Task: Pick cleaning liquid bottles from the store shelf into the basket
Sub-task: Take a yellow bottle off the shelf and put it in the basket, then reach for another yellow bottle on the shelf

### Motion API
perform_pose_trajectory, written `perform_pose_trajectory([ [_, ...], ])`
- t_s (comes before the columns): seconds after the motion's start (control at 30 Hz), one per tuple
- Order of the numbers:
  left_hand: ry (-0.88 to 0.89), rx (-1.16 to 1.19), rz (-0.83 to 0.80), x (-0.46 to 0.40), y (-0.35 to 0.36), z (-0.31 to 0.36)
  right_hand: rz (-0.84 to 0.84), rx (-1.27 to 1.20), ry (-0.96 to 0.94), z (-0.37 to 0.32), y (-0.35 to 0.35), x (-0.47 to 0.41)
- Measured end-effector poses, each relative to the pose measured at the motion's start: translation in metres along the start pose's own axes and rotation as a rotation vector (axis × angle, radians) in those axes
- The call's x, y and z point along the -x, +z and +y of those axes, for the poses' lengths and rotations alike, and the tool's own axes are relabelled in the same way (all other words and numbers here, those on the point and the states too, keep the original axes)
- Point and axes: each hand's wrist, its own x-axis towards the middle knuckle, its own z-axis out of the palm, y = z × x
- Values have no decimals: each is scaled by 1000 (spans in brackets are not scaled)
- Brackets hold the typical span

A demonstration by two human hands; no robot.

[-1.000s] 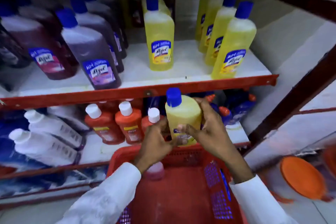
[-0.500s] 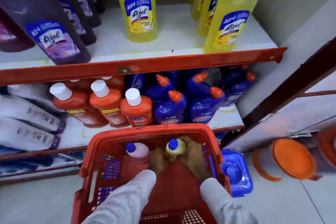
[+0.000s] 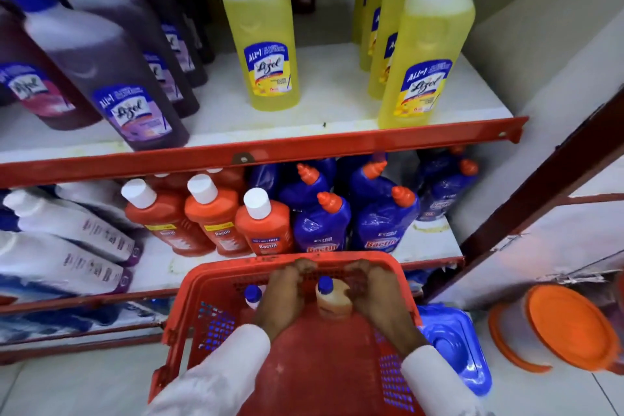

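A red plastic basket (image 3: 209, 275) sits low in front of the shelves. Inside it stands a yellow cleaning liquid bottle (image 3: 332, 302) with a blue cap, close to the far wall. My left hand (image 3: 283, 297) and my right hand (image 3: 378, 300) flank this bottle with fingers curled around it. A second bottle with a blue cap (image 3: 252, 292) stands in the basket left of my left hand, mostly hidden. More yellow bottles (image 3: 266, 54) and purple bottles (image 3: 111, 78) stand on the upper shelf.
The lower shelf holds orange bottles (image 3: 216, 216), blue angled-neck bottles (image 3: 320, 223) and white bottles (image 3: 67, 230) lying down. A red shelf lip (image 3: 337, 142) juts out above the basket. A dark upright post (image 3: 540, 179), a blue container (image 3: 456, 348) and orange lids (image 3: 570, 324) are at the right.
Both hands have carried the yellow bottle from in front of the lower shelf down into the basket. It now stands near the far wall, and my view has tilted downward.
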Motion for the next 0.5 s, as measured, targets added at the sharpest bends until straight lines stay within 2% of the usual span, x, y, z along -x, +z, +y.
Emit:
perform_pose_trajectory([
  [0.1,458,-289,89,2,-49,41,222,-88,-174,-51,-47,-2],
  [0.13,584,-318,152,1,-63,55,323,-121,-256,-72,-64,-3],
  [0.2,800,-378,336,-1,-83,87,551,-156,-419,-112,-95,-4],
  [0.23,848,-401,416,-6,-91,104,668,-168,-467,-125,-105,-9],
  [0.3,870,-428,532,-17,-101,127,898,-168,-488,-148,-121,-24],
  [0.37,777,-445,551,-32,-105,141,1017,-175,-430,-166,-132,-45],
  [0.5,639,-560,492,-60,-100,146,971,-227,-243,-185,-146,-92],
])
